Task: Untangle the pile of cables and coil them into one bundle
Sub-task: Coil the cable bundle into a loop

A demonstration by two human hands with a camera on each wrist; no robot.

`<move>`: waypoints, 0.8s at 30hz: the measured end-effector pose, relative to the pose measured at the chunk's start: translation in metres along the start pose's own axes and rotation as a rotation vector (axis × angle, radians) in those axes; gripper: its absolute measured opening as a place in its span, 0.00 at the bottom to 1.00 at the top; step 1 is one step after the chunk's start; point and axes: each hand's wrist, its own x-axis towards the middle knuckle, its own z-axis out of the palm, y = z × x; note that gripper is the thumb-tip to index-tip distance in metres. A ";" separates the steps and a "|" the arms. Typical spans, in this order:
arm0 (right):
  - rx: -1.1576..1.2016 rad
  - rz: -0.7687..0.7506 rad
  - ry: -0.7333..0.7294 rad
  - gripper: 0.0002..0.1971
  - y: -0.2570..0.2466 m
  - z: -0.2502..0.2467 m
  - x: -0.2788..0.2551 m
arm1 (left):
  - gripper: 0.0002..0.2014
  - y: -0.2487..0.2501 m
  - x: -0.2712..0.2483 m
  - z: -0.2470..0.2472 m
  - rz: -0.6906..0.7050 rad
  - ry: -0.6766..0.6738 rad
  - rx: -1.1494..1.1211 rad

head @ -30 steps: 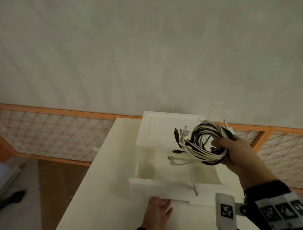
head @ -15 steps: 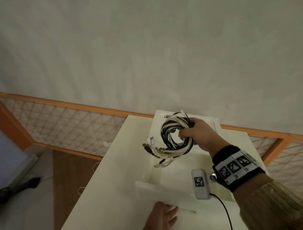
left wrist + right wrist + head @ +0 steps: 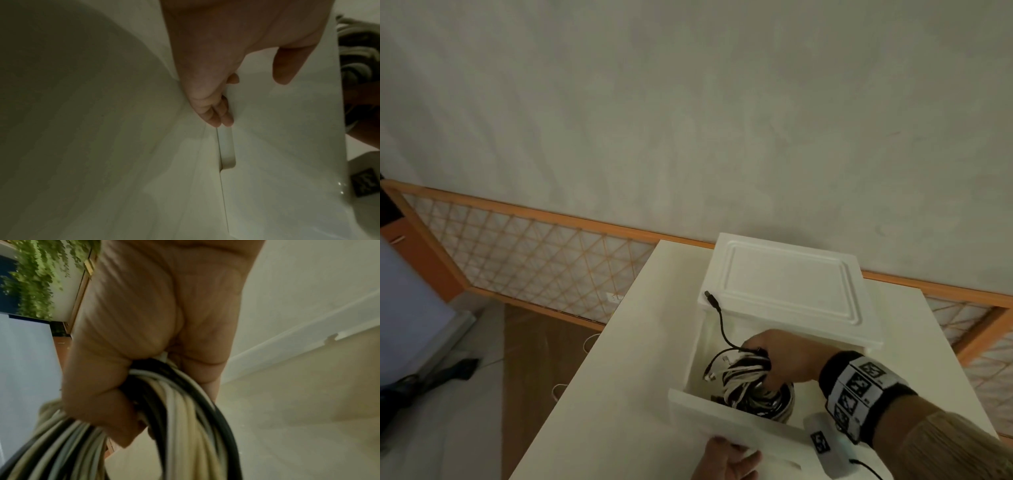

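Note:
A coil of black and white cables (image 3: 750, 380) sits low inside the open drawer (image 3: 722, 418) of a small white drawer box (image 3: 784, 284). My right hand (image 3: 770, 366) grips the coil, fingers wrapped round the strands; up close, the right wrist view shows the cables (image 3: 185, 418) in my right hand (image 3: 144, 353). One black cable end with a plug (image 3: 711, 298) trails up onto the box top. My left hand (image 3: 729, 459) holds the drawer front (image 3: 287, 146), with its fingers (image 3: 222, 113) tucked into the handle slot and the thumb on the face.
The box stands on a white table (image 3: 626, 377) whose left edge drops to the floor. An orange-framed lattice fence (image 3: 534, 260) runs behind, under a plain wall. A white tagged device (image 3: 822, 445) hangs by my right wrist over the drawer front.
My right hand has carried the cable coil from above the box down into the open drawer. A black plug end now lies on the box top. My left hand stays at the drawer front.

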 end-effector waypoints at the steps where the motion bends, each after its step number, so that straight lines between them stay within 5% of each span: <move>1: -0.020 -0.023 0.014 0.15 0.001 0.000 -0.002 | 0.14 0.002 0.000 0.002 0.011 0.003 -0.026; 7: -0.275 -0.288 0.164 0.16 0.007 0.015 -0.017 | 0.16 0.002 0.009 0.000 0.021 0.014 -0.077; 16: -0.025 -0.087 0.144 0.18 0.021 0.007 -0.012 | 0.17 0.002 0.004 -0.001 -0.005 -0.023 -0.049; 24: -0.229 -0.187 0.203 0.22 0.015 0.011 -0.022 | 0.16 -0.002 0.015 -0.007 0.015 -0.025 0.000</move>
